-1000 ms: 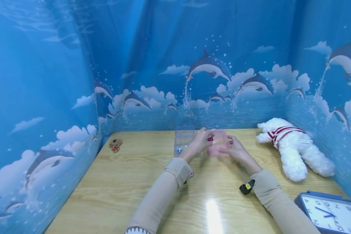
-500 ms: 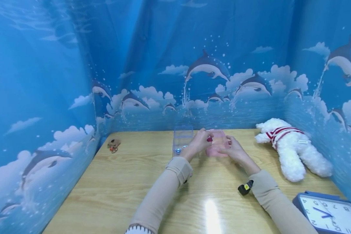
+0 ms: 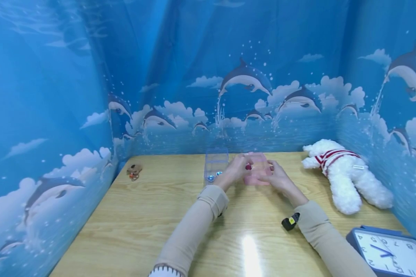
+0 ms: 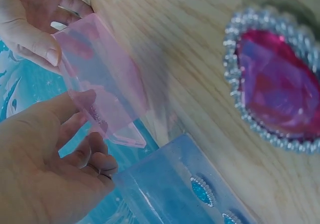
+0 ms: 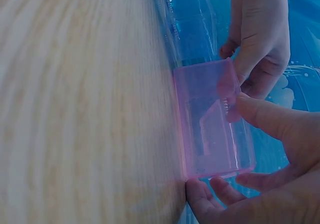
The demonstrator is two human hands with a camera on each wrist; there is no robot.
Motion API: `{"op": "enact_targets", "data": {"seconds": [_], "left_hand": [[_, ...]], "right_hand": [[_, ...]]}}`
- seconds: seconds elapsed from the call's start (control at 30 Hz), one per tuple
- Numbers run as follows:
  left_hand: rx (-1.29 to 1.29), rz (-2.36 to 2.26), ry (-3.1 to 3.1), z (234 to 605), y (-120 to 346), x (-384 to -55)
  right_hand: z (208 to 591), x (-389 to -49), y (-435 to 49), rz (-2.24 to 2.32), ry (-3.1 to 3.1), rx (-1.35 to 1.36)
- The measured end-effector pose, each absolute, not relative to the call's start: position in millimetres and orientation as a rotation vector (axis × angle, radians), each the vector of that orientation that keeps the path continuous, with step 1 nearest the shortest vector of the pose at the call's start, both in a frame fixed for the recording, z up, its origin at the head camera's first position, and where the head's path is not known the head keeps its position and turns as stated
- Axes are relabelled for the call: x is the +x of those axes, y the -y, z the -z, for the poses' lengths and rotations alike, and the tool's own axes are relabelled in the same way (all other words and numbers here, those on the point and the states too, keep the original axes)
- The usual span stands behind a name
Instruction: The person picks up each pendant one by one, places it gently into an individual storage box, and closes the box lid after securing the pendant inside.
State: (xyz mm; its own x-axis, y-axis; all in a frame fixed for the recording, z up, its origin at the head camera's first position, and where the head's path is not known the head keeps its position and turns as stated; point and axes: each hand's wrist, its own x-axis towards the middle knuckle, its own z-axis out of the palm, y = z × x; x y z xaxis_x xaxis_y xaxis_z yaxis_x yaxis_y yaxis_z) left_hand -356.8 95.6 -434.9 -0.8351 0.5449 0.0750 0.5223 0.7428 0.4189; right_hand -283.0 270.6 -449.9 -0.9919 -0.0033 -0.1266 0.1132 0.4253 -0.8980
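Observation:
My left hand [image 3: 234,169] pinches a red gem [image 3: 248,167] with a beaded rim, its fingertips inside the open pink plastic box [image 3: 258,180]. Through the box wall in the left wrist view, the beads show beside the fingertips. My right hand [image 3: 280,177] holds the same box from its right side, thumb along the near edge and fingers around the end, as the right wrist view shows. Left of it stands a clear bluish box [image 4: 165,169] with blue beaded gems [image 4: 202,190] in it. A large magenta gem [image 4: 280,84] with a beaded rim lies close to the left wrist camera.
A white plush toy [image 3: 346,177] in a red-striped top lies at the right. A blue clock [image 3: 388,250] is at the front right corner. A small brown trinket [image 3: 134,172] sits far left on the wooden table [image 3: 152,223]. A dolphin-print curtain [image 3: 180,77] encloses the table.
The fingers of my left hand have dipped slightly with the red gem into the pink box. My right hand keeps its hold, and the view has shifted a little.

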Motion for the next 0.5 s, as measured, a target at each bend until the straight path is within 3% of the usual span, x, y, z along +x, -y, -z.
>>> {"op": "enact_targets", "data": {"seconds": [0.5], "left_hand": [[0.975,-0.865,-2.883,413.7,-69.7,-348.0]], "right_hand": [[453.9,-285.0,-272.0,1.626,-2.577,0.074]]}}
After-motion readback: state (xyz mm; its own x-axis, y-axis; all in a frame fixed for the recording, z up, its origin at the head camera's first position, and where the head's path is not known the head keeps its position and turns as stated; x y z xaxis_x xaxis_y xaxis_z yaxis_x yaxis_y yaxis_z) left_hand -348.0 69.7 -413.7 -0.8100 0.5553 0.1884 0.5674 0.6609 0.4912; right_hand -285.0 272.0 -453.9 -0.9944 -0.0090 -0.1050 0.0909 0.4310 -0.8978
